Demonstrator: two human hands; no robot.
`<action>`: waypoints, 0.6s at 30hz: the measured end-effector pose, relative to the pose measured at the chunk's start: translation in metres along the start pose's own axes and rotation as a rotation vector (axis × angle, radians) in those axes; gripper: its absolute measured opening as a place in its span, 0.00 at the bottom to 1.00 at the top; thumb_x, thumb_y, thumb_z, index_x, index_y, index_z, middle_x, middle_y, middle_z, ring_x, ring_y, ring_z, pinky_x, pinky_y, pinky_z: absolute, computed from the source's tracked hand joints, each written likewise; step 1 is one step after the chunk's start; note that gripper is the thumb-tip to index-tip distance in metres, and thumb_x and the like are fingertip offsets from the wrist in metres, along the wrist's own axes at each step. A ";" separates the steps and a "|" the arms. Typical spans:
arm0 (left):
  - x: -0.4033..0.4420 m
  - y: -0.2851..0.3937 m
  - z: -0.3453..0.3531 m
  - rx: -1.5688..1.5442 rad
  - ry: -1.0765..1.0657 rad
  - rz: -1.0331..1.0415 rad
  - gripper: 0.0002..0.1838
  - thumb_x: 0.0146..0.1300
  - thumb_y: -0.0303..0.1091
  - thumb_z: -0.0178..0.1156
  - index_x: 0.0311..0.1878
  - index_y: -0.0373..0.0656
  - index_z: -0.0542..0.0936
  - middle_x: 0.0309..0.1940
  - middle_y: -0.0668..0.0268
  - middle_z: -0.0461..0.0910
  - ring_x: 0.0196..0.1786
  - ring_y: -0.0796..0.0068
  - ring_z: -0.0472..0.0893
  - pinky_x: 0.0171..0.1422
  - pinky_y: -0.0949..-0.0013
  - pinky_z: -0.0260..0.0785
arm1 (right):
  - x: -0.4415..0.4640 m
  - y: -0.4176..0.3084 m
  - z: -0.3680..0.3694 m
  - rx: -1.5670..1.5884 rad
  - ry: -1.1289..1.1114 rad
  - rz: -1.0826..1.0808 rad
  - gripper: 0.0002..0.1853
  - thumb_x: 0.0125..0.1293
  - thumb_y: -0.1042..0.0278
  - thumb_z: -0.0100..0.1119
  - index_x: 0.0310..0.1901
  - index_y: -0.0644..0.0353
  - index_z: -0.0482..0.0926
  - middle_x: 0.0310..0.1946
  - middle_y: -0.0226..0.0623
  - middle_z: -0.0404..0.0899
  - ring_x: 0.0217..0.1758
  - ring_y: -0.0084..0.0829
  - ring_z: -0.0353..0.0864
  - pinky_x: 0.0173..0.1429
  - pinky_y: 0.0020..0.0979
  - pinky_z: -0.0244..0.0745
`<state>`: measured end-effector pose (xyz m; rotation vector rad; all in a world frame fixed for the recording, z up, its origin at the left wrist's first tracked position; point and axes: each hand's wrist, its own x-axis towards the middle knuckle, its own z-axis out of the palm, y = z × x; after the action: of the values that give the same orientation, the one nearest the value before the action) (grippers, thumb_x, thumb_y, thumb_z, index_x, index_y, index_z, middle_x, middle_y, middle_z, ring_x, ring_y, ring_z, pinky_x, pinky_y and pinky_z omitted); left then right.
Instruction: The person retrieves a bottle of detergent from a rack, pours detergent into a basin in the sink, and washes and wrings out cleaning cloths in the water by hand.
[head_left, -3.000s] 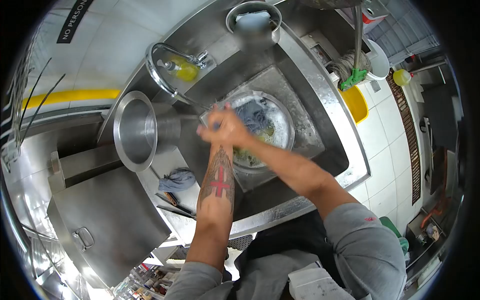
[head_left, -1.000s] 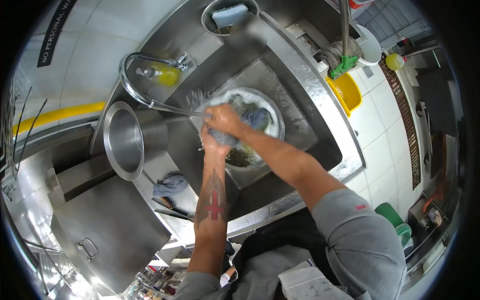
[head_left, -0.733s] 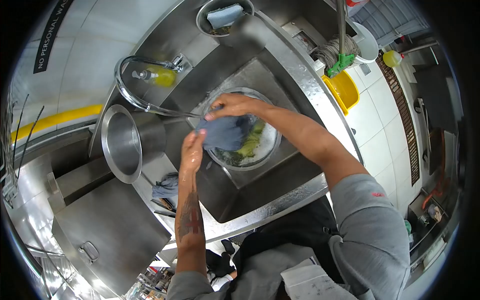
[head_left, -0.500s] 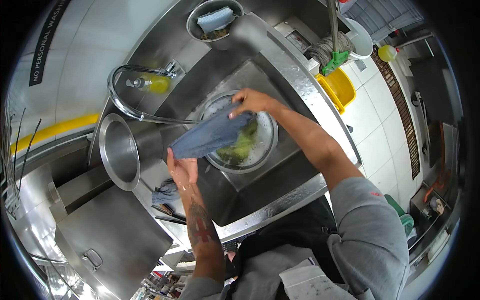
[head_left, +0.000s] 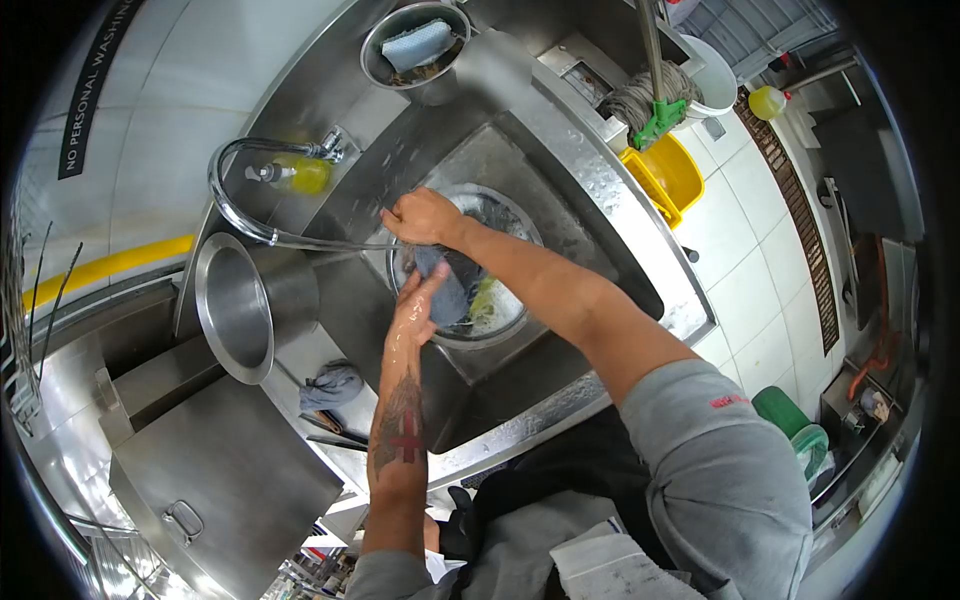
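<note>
Over a round metal basin [head_left: 520,325] of sudsy water in the sink, a wet blue-grey cloth [head_left: 447,292] hangs bunched between my hands. My right hand [head_left: 422,216] is closed on its upper end, close to the end of the faucet spout [head_left: 330,243]. Just below, my left hand [head_left: 414,308] touches the cloth's left side with its fingers raised and apart; whether it grips the cloth cannot be made out. Something yellow-green [head_left: 483,303] shows in the soapy water at the basin's lower part.
A tall metal pot [head_left: 235,308] stands left of the sink, near a crumpled grey cloth [head_left: 332,385] and knives. A soap bottle [head_left: 305,175] is behind the faucet. A metal bowl [head_left: 370,50] holds a light blue pad. Right are a mop [head_left: 655,100] and yellow bucket [head_left: 672,175].
The cloth was stretched wide between my hands half a second ago and is now bunched together. My right hand has moved left towards the spout, and my left hand has come in to the right.
</note>
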<state>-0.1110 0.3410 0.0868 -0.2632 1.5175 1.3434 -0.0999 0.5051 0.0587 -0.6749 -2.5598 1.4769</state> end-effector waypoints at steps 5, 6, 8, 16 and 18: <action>-0.011 0.020 -0.047 0.282 -0.163 0.446 0.21 0.74 0.39 0.61 0.61 0.33 0.75 0.57 0.58 0.81 0.61 0.67 0.78 0.72 0.62 0.63 | -0.049 0.045 0.032 0.415 -0.035 -0.346 0.28 0.68 0.41 0.64 0.29 0.64 0.84 0.22 0.39 0.81 0.32 0.39 0.82 0.43 0.43 0.75; -0.013 0.018 -0.052 0.280 -0.162 0.447 0.21 0.74 0.39 0.61 0.61 0.33 0.75 0.57 0.58 0.81 0.61 0.67 0.78 0.72 0.62 0.63 | -0.057 0.047 0.016 0.414 -0.036 -0.347 0.28 0.68 0.41 0.64 0.29 0.64 0.84 0.22 0.39 0.81 0.32 0.39 0.82 0.43 0.43 0.75; -0.019 0.014 -0.059 -0.005 -0.178 0.620 0.22 0.75 0.40 0.58 0.64 0.34 0.74 0.61 0.57 0.79 0.65 0.63 0.76 0.75 0.56 0.61 | -0.069 0.045 -0.025 0.312 -0.338 -0.097 0.24 0.68 0.44 0.66 0.33 0.63 0.85 0.28 0.38 0.82 0.34 0.35 0.80 0.43 0.40 0.74; 0.007 -0.012 -0.026 -0.603 0.008 0.289 0.23 0.75 0.40 0.57 0.66 0.37 0.71 0.65 0.57 0.75 0.65 0.62 0.77 0.73 0.54 0.67 | -0.043 0.014 0.021 0.631 0.061 -0.265 0.21 0.64 0.46 0.68 0.38 0.59 0.84 0.36 0.43 0.86 0.42 0.41 0.86 0.46 0.38 0.78; 0.021 -0.013 -0.021 -0.234 0.077 0.404 0.19 0.76 0.39 0.58 0.62 0.38 0.76 0.58 0.61 0.80 0.58 0.72 0.80 0.61 0.67 0.74 | -0.057 -0.026 0.009 0.426 -0.047 -0.281 0.23 0.63 0.44 0.68 0.40 0.60 0.84 0.40 0.49 0.85 0.47 0.49 0.84 0.51 0.43 0.77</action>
<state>-0.1220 0.3284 0.0588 -0.1594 1.5297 1.8544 -0.0601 0.4620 0.0829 -0.2159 -2.1439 1.8569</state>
